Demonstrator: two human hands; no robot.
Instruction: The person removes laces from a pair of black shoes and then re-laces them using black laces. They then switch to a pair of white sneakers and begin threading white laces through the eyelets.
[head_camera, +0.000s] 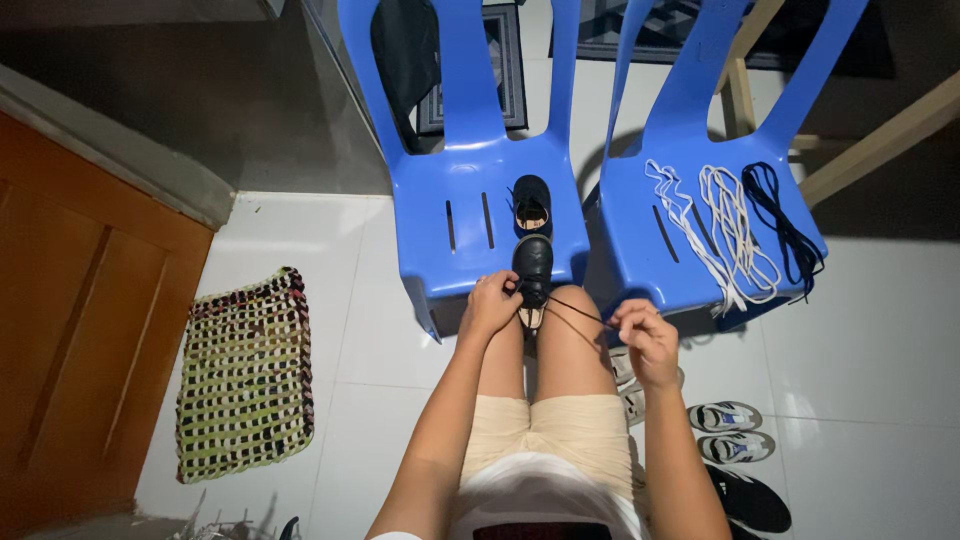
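Two blue plastic chairs stood side by side on the white tiled floor, the left chair holding the work and the right chair holding the spare laces. A woven mat in green, white and dark strands lay on the floor to the left, beside a brown wooden door. Near the person's right side, pairs of sneakers sat on the tiles.

On the near edge of the left chair's seat rested a small black shoe, toe toward the person, with a second black shoe just beyond it. The left hand was closed at the near shoe's near end, fingers pinching at the lace there. The right hand was held off to the right, closed on the free end of a thin black shoelace that ran taut from the shoe.

Judging by that, the lacing of the near shoe seemed under way but unfinished: a long length of lace was not yet in the shoe. Whether the far shoe had a lace could not be told. On the right chair two white shoelaces and one dark shoelace lay loose and unused, so several laces looked left to thread.
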